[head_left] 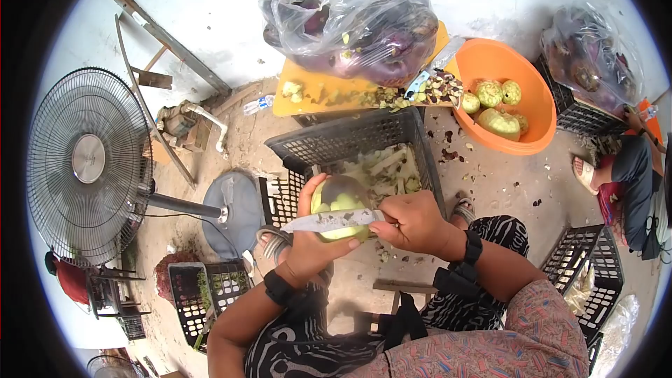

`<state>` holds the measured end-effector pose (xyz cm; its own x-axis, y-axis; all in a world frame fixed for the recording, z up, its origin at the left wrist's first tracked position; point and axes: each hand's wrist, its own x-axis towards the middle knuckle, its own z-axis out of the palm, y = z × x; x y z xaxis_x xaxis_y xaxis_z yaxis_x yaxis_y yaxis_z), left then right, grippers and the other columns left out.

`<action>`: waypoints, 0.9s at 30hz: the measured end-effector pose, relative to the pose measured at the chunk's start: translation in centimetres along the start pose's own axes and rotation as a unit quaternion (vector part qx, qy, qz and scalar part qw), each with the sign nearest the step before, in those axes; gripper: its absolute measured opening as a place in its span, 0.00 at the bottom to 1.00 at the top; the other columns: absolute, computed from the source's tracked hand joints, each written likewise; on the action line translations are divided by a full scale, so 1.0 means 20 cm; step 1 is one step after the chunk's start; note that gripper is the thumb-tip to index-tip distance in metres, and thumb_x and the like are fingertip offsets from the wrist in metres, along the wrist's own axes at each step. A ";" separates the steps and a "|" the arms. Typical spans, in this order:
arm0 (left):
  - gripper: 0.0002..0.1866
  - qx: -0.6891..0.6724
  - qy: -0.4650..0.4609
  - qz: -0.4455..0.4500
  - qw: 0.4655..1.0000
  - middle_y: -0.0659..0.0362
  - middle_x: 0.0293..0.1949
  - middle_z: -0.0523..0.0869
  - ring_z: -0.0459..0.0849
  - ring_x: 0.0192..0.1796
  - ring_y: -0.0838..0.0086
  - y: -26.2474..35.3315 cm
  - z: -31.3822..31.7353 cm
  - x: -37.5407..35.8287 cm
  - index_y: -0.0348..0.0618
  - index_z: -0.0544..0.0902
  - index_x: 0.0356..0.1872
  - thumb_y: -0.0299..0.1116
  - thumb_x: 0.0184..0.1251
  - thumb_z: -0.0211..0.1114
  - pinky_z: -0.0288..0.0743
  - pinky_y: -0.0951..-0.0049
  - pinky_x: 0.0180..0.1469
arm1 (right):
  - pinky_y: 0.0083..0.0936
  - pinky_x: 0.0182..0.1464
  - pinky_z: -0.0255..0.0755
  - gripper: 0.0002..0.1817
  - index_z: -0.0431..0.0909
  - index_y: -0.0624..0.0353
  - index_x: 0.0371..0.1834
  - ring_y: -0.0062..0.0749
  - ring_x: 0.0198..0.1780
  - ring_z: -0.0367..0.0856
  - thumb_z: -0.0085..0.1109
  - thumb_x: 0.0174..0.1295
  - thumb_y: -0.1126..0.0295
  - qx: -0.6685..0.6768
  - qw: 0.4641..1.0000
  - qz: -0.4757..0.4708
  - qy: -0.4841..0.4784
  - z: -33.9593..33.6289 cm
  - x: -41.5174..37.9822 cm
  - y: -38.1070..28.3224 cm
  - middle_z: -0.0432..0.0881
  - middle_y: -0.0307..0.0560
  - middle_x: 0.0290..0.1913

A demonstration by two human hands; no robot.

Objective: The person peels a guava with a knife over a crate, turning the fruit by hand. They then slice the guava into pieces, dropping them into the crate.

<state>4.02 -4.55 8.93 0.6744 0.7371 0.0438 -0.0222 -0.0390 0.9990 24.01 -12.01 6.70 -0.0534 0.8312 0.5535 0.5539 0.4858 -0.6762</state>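
Observation:
My left hand (311,248) cups a round, partly peeled eggplant (341,189) from below, with fingers and thumb around its sides. Dark skin remains on the top, and pale green flesh shows below it. My right hand (420,220) is closed around the handle of a knife (325,221). Its broad blade, speckled with dark bits, points left and lies across the near side of the eggplant. Just beyond my hands stands a black plastic crate (430,168) with pale peelings (381,168) inside.
An orange bowl (483,56) holds several peeled eggplants. Behind the crate, a yellow board (287,101) bears a plastic bag of eggplants (350,24) and scraps. A fan (89,157) stands left. Another bag (591,56) and a seated person (633,189) are at right.

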 end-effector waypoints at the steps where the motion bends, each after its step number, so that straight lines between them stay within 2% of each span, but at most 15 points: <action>1: 0.55 0.000 0.000 -0.001 1.000 0.54 0.63 0.67 0.70 0.64 0.68 0.00 0.00 0.00 0.43 0.51 0.72 0.28 0.42 0.79 0.68 0.67 0.65 | 0.33 0.21 0.65 0.20 0.69 0.58 0.18 0.44 0.17 0.71 0.64 0.60 0.59 -0.008 1.000 -0.002 0.004 0.00 0.00 0.00 0.69 0.46 0.16; 3: 0.56 -0.003 0.008 -0.016 1.000 0.54 0.62 0.68 0.71 0.63 0.68 0.00 0.00 0.00 0.43 0.51 0.71 0.28 0.42 0.79 0.69 0.67 0.65 | 0.32 0.21 0.65 0.20 0.69 0.58 0.18 0.43 0.17 0.71 0.64 0.60 0.59 -0.018 1.000 -0.004 0.009 0.00 0.00 0.01 0.69 0.46 0.16; 5: 0.56 0.029 0.002 0.002 1.000 0.54 0.62 0.68 0.71 0.63 0.68 -0.01 -0.01 0.00 0.42 0.51 0.71 0.28 0.41 0.80 0.69 0.67 0.65 | 0.35 0.23 0.68 0.20 0.72 0.55 0.18 0.45 0.21 0.77 0.63 0.60 0.53 -0.017 0.999 0.036 0.001 0.00 -0.01 0.02 0.75 0.44 0.18; 7: 0.56 0.062 -0.005 0.021 0.998 0.54 0.62 0.69 0.71 0.63 0.69 -0.01 -0.01 0.00 0.42 0.52 0.71 0.28 0.41 0.80 0.69 0.66 0.64 | 0.35 0.24 0.69 0.20 0.72 0.55 0.19 0.45 0.21 0.77 0.63 0.60 0.53 -0.025 0.999 0.036 -0.001 0.00 -0.01 0.03 0.75 0.45 0.19; 10: 0.55 -0.008 0.007 -0.018 1.000 0.54 0.61 0.69 0.71 0.62 0.69 0.01 0.02 0.00 0.42 0.52 0.71 0.27 0.40 0.80 0.68 0.67 0.65 | 0.36 0.25 0.69 0.20 0.72 0.55 0.19 0.46 0.22 0.77 0.62 0.60 0.53 -0.039 0.998 0.045 -0.009 -0.01 -0.02 0.04 0.76 0.45 0.19; 12: 0.55 0.005 0.009 0.021 1.000 0.54 0.60 0.70 0.71 0.62 0.69 0.02 0.02 0.00 0.42 0.52 0.70 0.26 0.40 0.79 0.68 0.67 0.64 | 0.37 0.25 0.69 0.20 0.73 0.55 0.19 0.46 0.23 0.77 0.62 0.60 0.53 -0.046 0.997 0.057 -0.011 -0.02 -0.02 0.06 0.76 0.46 0.19; 16: 0.55 0.011 0.010 0.019 1.000 0.54 0.60 0.70 0.71 0.62 0.69 0.02 0.01 0.00 0.41 0.52 0.70 0.26 0.39 0.79 0.68 0.67 0.64 | 0.37 0.26 0.70 0.20 0.73 0.55 0.19 0.46 0.24 0.78 0.62 0.61 0.53 -0.045 0.997 0.064 -0.015 -0.02 -0.02 0.05 0.76 0.46 0.20; 18: 0.56 0.084 -0.007 0.053 0.995 0.54 0.60 0.70 0.71 0.62 0.69 0.01 -0.01 0.00 0.40 0.52 0.70 0.26 0.39 0.79 0.68 0.66 0.65 | 0.37 0.26 0.70 0.20 0.73 0.55 0.19 0.46 0.24 0.78 0.62 0.61 0.52 -0.047 0.997 0.066 -0.011 -0.01 -0.01 0.02 0.76 0.46 0.20; 21: 0.56 0.076 -0.016 0.019 0.997 0.54 0.60 0.69 0.71 0.62 0.69 0.02 0.02 0.00 0.40 0.52 0.70 0.27 0.39 0.80 0.67 0.66 0.65 | 0.37 0.26 0.70 0.21 0.73 0.55 0.19 0.46 0.24 0.78 0.61 0.61 0.52 -0.043 0.998 0.048 -0.009 0.00 0.01 0.00 0.77 0.46 0.20; 27: 0.55 0.051 -0.003 0.015 0.999 0.54 0.59 0.69 0.71 0.62 0.70 0.00 -0.02 -0.01 0.40 0.53 0.70 0.28 0.38 0.80 0.67 0.67 0.64 | 0.38 0.26 0.70 0.22 0.74 0.56 0.20 0.48 0.24 0.78 0.59 0.62 0.51 -0.069 0.995 0.074 -0.003 0.04 0.00 0.11 0.76 0.48 0.20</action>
<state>3.63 -4.48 8.86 0.6788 0.7307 0.0726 0.0330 -0.1292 0.9911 24.59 -10.61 4.84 0.0319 0.8930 0.4489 0.6642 0.3166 -0.6772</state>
